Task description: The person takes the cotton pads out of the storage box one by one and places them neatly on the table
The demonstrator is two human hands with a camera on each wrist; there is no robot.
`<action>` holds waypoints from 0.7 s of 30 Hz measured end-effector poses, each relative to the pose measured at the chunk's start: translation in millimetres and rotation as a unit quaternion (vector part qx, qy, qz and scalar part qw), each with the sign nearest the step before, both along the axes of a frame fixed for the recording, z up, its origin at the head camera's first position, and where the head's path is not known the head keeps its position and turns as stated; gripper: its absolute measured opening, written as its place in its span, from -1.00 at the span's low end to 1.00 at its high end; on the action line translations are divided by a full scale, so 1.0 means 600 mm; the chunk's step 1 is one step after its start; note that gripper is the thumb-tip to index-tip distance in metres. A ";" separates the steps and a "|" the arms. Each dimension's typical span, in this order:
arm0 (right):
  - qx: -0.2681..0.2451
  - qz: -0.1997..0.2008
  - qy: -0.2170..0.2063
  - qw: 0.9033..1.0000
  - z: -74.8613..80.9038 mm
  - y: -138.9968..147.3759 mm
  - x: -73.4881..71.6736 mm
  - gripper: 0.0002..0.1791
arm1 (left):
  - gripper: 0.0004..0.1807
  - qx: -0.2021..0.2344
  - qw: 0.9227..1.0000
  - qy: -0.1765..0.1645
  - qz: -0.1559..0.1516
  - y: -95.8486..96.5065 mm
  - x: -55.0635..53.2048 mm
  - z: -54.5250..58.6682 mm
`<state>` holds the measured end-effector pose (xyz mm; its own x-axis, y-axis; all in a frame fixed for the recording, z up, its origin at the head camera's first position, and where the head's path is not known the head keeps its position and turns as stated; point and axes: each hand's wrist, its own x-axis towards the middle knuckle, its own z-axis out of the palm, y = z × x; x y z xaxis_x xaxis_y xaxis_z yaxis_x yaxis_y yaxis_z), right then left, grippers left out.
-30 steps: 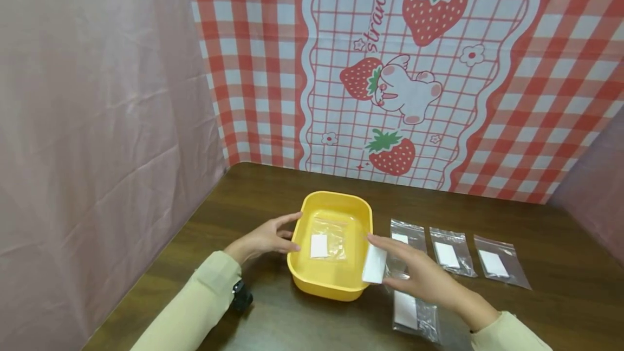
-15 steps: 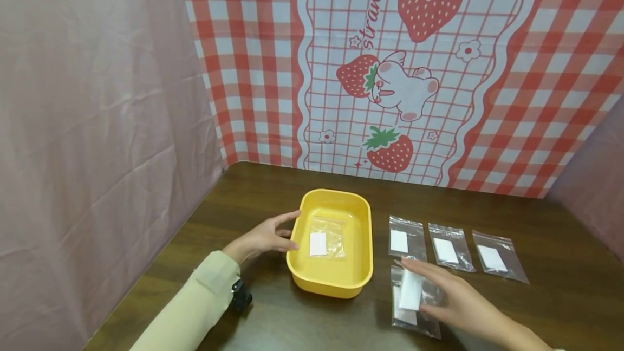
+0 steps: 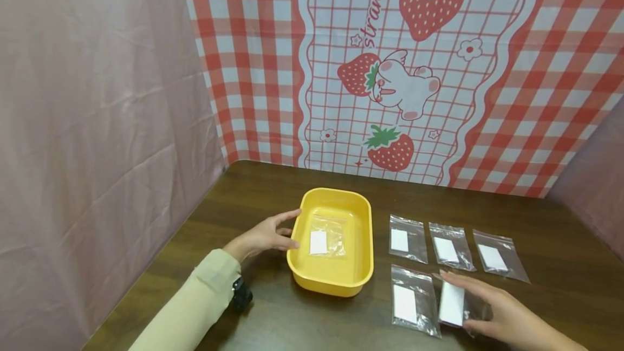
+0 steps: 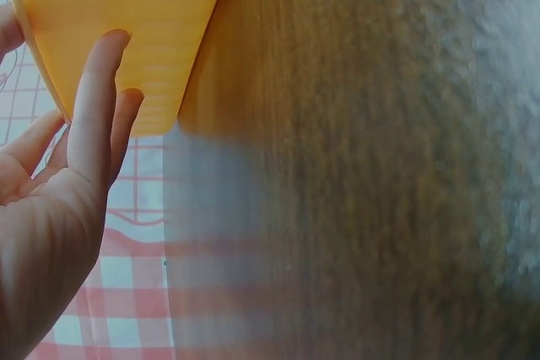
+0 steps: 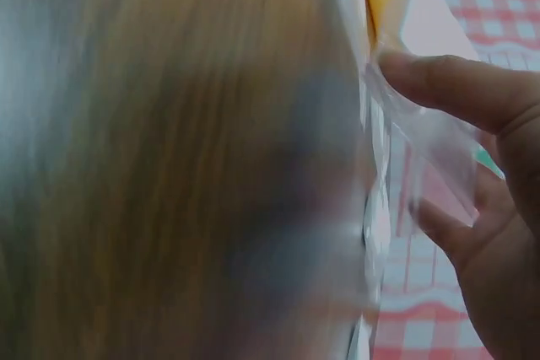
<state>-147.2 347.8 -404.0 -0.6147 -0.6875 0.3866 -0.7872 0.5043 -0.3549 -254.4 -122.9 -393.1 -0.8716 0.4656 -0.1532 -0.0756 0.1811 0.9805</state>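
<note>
Beyond both hands, the checked backdrop cloth (image 3: 390, 69) carries slanted red lettering, "strawber", cut off at the top edge. The bags' white labels are blank.

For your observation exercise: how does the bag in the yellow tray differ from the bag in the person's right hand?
The tray bag lies flat inside the yellow tray, untouched; the held bag is outside it, over the table, pinched by the right hand. The tray bag is beside the left hand, which touches only the tray's rim; the held bag is next to another bag. Both are clear plastic with a white card inside.
</note>
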 end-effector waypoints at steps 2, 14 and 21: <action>0.001 0.006 -0.029 1.000 -0.004 0.015 -0.003 -0.09 | -0.10 0.001 1.000 0.000 0.000 0.000 0.000 0.000; 0.008 0.034 -0.196 0.980 -0.010 0.047 -0.019 -0.16 | -0.11 -0.005 1.000 0.002 -0.001 -0.001 -0.001 0.000; 0.032 0.085 -0.224 0.970 -0.005 0.051 -0.029 -0.09 | -0.11 -0.006 1.000 0.003 0.000 -0.001 0.000 0.001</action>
<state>-164.7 378.2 -407.3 -0.5870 -0.8073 0.0603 -0.6353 0.4132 -0.6524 -254.5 -123.7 -392.5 -0.8724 0.4640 -0.1537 -0.0703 0.1921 0.9789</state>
